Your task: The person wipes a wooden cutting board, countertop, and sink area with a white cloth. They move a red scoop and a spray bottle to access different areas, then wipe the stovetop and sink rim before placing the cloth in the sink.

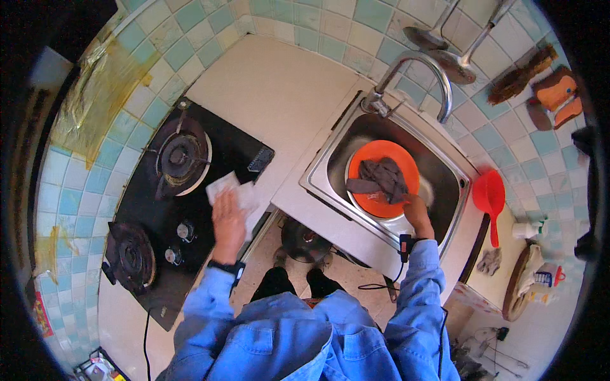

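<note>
My left hand lies over a folded white cloth or paper towel at the front edge of the black gas stove. My right hand reaches into the stainless-steel sink. Its fingertips are at the near rim of an orange plastic basin, close to a crumpled dark grey-brown cloth inside. Whether they grip the rim, the cloth or nothing is too blurred to tell. Under the basin shows the pale metallic rim of another vessel.
A chrome faucet arches over the sink's back corner. The stove carries two burners and two knobs. A red ladle-shaped scoop rests right of the sink. Ladles and a brush hang on the tiled wall. Below, a round dark lid sits near my feet.
</note>
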The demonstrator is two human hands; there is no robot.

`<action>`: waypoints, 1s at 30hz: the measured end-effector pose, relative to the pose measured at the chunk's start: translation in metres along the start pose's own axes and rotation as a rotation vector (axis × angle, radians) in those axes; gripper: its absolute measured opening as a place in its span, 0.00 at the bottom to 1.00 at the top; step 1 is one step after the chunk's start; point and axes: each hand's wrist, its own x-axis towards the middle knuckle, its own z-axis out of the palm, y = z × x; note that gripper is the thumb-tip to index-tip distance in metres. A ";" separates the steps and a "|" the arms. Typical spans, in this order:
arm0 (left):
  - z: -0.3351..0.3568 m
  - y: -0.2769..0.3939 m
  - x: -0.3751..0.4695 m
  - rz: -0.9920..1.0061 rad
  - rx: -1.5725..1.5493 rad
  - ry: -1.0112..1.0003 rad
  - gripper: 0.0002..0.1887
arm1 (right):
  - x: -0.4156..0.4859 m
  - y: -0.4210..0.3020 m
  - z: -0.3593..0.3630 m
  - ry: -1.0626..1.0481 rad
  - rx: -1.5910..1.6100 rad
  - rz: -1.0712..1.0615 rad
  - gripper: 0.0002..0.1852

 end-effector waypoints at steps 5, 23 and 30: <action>-0.005 -0.005 -0.014 -0.017 0.087 0.010 0.31 | 0.019 0.033 0.014 -0.278 -0.174 -0.012 0.20; 0.001 0.010 0.008 -0.082 0.044 -0.018 0.35 | 0.046 0.022 -0.001 -0.314 0.781 0.178 0.20; 0.038 0.050 0.116 0.022 -0.005 0.093 0.33 | 0.046 -0.043 -0.090 -0.116 0.509 -0.017 0.26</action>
